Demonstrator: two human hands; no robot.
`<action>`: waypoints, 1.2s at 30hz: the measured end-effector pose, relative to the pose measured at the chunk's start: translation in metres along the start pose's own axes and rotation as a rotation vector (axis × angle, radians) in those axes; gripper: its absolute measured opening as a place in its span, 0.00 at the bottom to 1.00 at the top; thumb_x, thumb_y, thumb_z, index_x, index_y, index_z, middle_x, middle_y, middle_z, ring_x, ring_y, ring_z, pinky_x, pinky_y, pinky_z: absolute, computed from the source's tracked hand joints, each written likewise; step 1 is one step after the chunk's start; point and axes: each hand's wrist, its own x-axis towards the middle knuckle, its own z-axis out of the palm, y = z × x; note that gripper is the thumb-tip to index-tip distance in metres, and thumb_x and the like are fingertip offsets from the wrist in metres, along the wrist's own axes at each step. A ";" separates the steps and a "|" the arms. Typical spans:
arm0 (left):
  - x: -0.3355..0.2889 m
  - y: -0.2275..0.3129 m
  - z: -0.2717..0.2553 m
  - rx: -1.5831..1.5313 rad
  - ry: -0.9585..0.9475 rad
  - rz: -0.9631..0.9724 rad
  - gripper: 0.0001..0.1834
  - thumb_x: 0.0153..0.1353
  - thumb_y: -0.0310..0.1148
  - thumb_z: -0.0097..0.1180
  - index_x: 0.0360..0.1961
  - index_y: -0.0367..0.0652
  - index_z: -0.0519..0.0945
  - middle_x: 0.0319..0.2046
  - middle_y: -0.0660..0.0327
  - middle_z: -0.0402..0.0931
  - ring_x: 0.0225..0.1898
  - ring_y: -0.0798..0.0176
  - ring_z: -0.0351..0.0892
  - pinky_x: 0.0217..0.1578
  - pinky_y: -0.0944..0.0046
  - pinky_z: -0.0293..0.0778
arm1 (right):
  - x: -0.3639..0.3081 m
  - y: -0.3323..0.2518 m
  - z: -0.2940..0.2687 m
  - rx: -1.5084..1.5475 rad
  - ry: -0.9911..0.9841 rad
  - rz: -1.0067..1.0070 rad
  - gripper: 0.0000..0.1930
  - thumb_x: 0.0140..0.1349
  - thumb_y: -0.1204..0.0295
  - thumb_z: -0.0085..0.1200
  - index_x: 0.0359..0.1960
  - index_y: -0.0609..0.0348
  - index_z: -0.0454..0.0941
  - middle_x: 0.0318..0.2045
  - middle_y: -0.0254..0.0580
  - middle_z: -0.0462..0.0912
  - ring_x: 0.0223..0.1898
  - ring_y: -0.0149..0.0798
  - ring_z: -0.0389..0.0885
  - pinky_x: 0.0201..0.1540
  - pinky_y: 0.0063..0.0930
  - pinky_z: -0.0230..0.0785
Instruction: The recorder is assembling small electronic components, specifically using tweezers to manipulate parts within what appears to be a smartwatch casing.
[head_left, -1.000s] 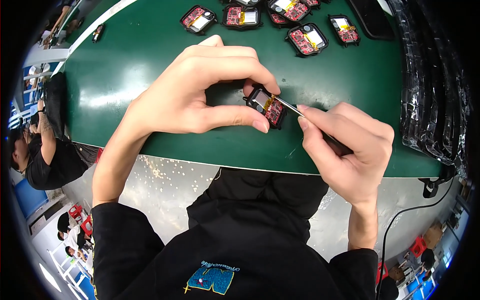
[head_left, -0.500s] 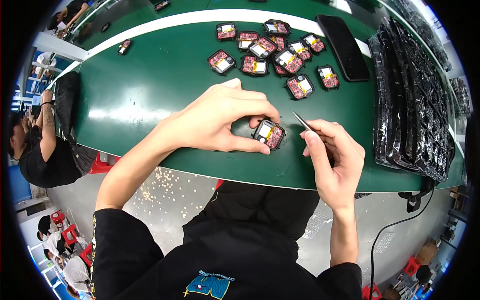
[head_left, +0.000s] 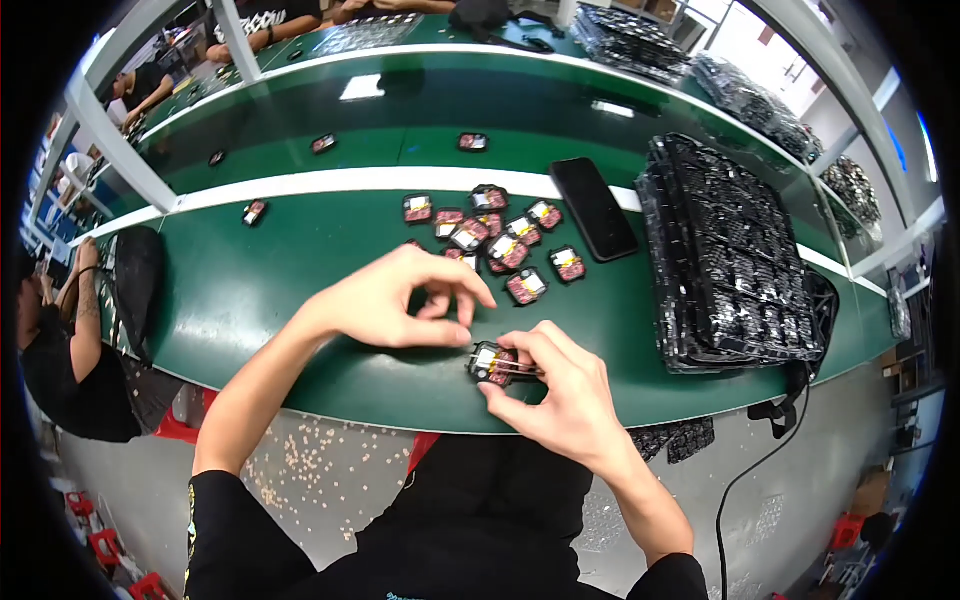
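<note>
Green worktop (head_left: 240, 290) spreads across the busy workshop, with a white rail (head_left: 370, 180) along its far side. At the far left I see a co-worker (head_left: 85, 390) in black, seated beside a dark draped shape (head_left: 138, 285) at the worktop's end. Next, one small circuit module (head_left: 254, 213) lies alone near the rail, and below the worktop's near edge pale scraps (head_left: 290, 465) litter the floor.

Now the person's left hand (head_left: 400, 305): its fingers curl loosely, thumb and forefinger parted, with nothing between them. Beyond it, a cluster of black-framed modules (head_left: 509, 252) with red boards lies heaped, some overlapping. Near the front edge, the module being handled (head_left: 487, 366) sits just beside the left thumb, between the thumb and forefinger of the right hand (head_left: 565, 385). That hand is closed around metal tweezers (head_left: 522, 369), which reach over the red board. Further right come a black phone (head_left: 594, 208), lying flat, then a tall stack of glossy black trays (head_left: 740, 260).
</note>
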 end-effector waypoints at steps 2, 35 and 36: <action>0.028 -0.011 -0.028 0.048 0.159 -0.012 0.18 0.65 0.31 0.72 0.56 0.40 0.88 0.40 0.62 0.88 0.30 0.72 0.74 0.37 0.66 0.74 | 0.005 -0.018 -0.021 -0.033 0.042 -0.058 0.24 0.53 0.73 0.80 0.51 0.64 0.86 0.36 0.40 0.82 0.32 0.34 0.85 0.37 0.29 0.82; 0.005 -0.009 0.055 0.805 0.092 0.321 0.21 0.67 0.45 0.73 0.55 0.46 0.87 0.52 0.61 0.81 0.47 0.54 0.80 0.46 0.54 0.78 | -0.028 -0.026 -0.099 0.202 -0.104 0.194 0.18 0.71 0.80 0.66 0.61 0.61 0.90 0.25 0.34 0.77 0.25 0.28 0.73 0.29 0.26 0.62; 0.001 -0.011 0.053 0.795 0.115 0.288 0.24 0.65 0.47 0.75 0.56 0.46 0.87 0.51 0.60 0.81 0.47 0.54 0.80 0.46 0.54 0.77 | -0.028 -0.018 -0.081 0.261 -0.117 0.270 0.16 0.71 0.80 0.67 0.59 0.62 0.91 0.24 0.34 0.79 0.24 0.25 0.75 0.27 0.24 0.62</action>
